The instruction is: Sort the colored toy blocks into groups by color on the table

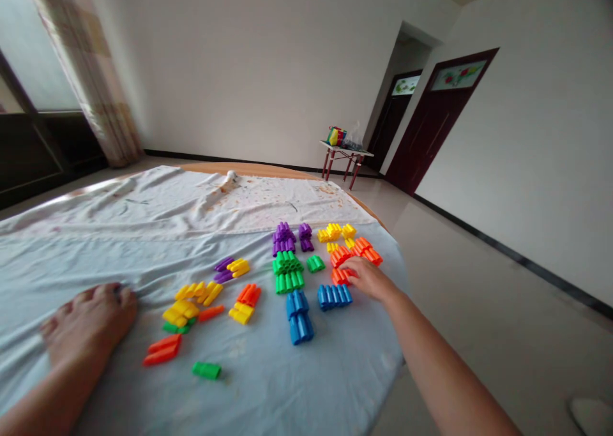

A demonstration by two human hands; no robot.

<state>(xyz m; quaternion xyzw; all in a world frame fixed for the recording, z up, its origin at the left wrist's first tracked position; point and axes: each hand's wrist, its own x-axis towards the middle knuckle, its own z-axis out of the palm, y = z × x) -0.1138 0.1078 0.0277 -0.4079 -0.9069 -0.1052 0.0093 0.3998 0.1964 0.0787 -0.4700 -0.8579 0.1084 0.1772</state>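
Observation:
My left hand [90,324] lies on the blue cloth with its fingers spread, left of loose plastic pieces. My right hand [366,276] reaches to the orange pieces [368,251] at the right, its fingers bent at the lower orange group; whether it grips one is hidden. Purple pieces [283,238], green pieces [288,273] and blue pieces [300,318] are stacked in a column at the centre. More blue pieces [334,297] lie below my right hand, and yellow pieces [332,233] beyond it. Mixed yellow pieces [181,311] and a green piece [207,370] lie between my hands.
A white stained cloth [268,200] covers the far part of the round table, whose wooden edge [249,168] shows. Beyond stands a small folding table [347,150] with bags. A curtain [96,72] hangs at the left, and a dark red door [440,117] is at the right.

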